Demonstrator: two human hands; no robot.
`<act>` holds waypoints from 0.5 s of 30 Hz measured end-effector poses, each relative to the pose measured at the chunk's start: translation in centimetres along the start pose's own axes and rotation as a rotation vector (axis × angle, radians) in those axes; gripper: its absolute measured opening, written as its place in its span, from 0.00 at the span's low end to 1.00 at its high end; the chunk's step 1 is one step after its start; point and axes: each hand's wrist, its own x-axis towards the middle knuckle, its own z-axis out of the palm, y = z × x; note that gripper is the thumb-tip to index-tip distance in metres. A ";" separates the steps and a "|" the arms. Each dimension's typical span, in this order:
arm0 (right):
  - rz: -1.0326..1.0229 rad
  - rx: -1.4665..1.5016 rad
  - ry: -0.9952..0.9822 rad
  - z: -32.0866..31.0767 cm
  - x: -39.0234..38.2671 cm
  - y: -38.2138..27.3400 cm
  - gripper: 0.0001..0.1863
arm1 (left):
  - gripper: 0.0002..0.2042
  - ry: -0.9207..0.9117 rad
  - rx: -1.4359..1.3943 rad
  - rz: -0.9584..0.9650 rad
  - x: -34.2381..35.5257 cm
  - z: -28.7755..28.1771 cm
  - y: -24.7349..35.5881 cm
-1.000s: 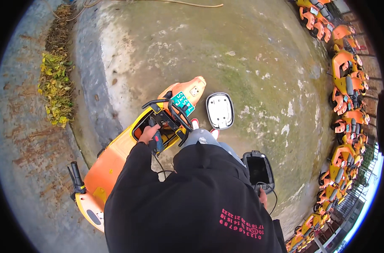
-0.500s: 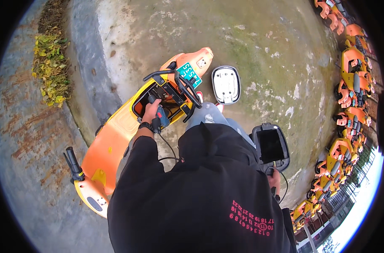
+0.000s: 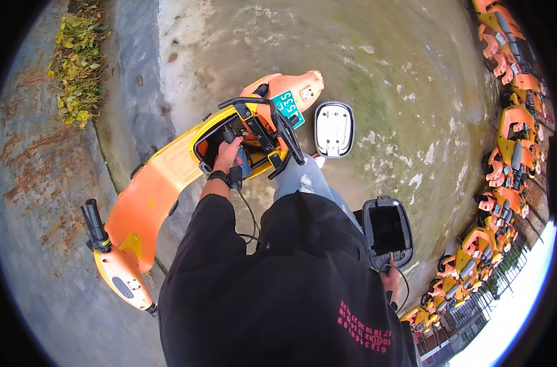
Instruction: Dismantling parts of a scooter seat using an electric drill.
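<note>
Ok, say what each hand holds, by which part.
Left hand: the corded power tool, around its middle. Right hand: apparently the black case, by its near edge.

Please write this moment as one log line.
left hand: holds power tool at scooter; right hand: at dark box; white panel: on ground

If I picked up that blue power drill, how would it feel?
The blue power drill would probably feel stiff and fairly heavy for its size, given its chunky body. Its thin black cord looks floppy, hanging in a curve, so it might tug or snag. Its uneven shape would likely stop it rolling far.
</note>
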 end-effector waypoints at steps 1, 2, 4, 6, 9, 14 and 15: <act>0.010 -0.034 0.005 -1.2 1.0 0.0 0.12 | 0.19 -0.007 -0.006 -0.015 0.0 0.6 0.2; 0.024 -0.063 0.014 -2.6 2.4 0.4 0.13 | 0.19 -0.012 -0.014 -0.021 0.5 1.1 0.2; 0.070 -0.024 -0.021 -3.1 3.5 0.8 0.16 | 0.20 -0.030 0.039 -0.004 1.8 1.2 -0.5; 0.066 0.077 0.027 -1.7 3.0 1.3 0.17 | 0.20 -0.008 0.043 0.006 2.0 1.0 -0.9; 0.017 0.059 0.051 1.1 0.8 0.8 0.12 | 0.16 -0.031 -0.072 -0.037 0.3 1.3 0.6; 0.023 0.119 -0.045 3.4 0.6 1.1 0.09 | 0.15 -0.042 -0.107 -0.103 -0.7 -0.8 0.6; -0.022 0.175 -0.033 2.4 0.1 1.8 0.10 | 0.15 -0.073 -0.123 0.000 0.5 1.3 1.7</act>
